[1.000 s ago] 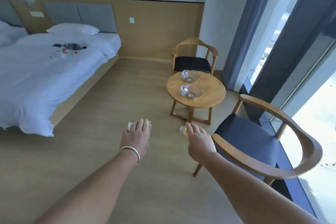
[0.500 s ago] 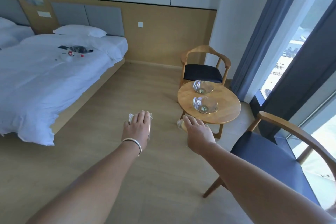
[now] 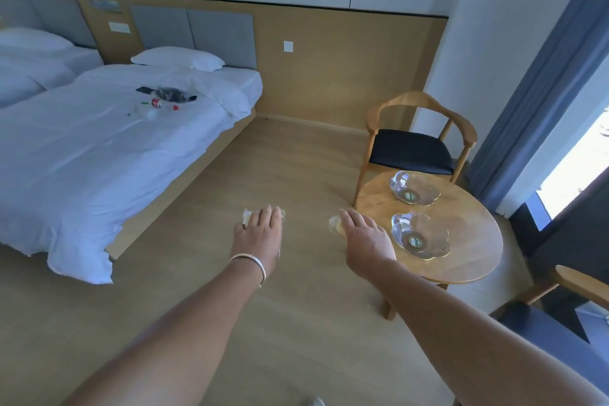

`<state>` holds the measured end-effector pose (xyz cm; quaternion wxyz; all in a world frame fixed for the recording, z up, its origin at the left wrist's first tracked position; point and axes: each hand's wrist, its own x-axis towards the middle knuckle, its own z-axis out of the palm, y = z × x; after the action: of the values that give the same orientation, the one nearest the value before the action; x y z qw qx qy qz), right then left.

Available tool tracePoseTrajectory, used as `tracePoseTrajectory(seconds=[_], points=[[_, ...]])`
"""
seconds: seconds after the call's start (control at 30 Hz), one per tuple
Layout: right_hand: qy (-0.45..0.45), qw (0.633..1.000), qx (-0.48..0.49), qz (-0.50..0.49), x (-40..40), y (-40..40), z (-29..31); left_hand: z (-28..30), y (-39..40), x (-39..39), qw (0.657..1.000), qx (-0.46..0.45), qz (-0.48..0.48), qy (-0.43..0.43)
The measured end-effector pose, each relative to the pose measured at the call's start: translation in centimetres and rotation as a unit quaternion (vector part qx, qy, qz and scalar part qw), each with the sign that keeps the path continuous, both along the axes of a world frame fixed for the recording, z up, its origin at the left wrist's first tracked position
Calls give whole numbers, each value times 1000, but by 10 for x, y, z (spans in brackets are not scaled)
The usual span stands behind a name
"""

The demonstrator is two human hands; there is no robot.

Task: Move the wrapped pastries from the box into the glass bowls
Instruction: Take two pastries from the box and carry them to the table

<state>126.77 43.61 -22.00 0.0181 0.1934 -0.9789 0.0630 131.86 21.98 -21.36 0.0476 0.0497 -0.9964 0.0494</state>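
Left hand (image 3: 258,234), silver bangle (image 3: 249,262) at wrist: grip curled over a clear-wrapped pastry (image 3: 246,216), held palm-down above the floor. Right hand (image 3: 365,237): grip curled over a second wrapped pastry (image 3: 334,224), at the near-left edge of the round wooden worktop (image 3: 468,260). On the worktop: near glass bowl (image 3: 420,234) and far glass bowl (image 3: 414,188), set apart. Beyond: wooden armchair (image 3: 415,142); at left, white bed (image 3: 99,142) carrying small items

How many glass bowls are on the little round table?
2. The near bowl sits on the table just beyond the right hand; the far bowl sits by the far chair.
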Motion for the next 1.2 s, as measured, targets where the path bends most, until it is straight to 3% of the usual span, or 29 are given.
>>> tracePoseTrajectory(seconds=[0.33,0.63,1.2], points=[[1,1000,-6,0,-168,-29,13,18,-34,-156,1000,7,8,-1],[-7,1000,4,3,-279,-83,-5,-1,-79,-284,999,33,-19,-11],[-30,995,35,-88,-511,-170,-7,-9,-196,-575,993,65,-100,-8]])
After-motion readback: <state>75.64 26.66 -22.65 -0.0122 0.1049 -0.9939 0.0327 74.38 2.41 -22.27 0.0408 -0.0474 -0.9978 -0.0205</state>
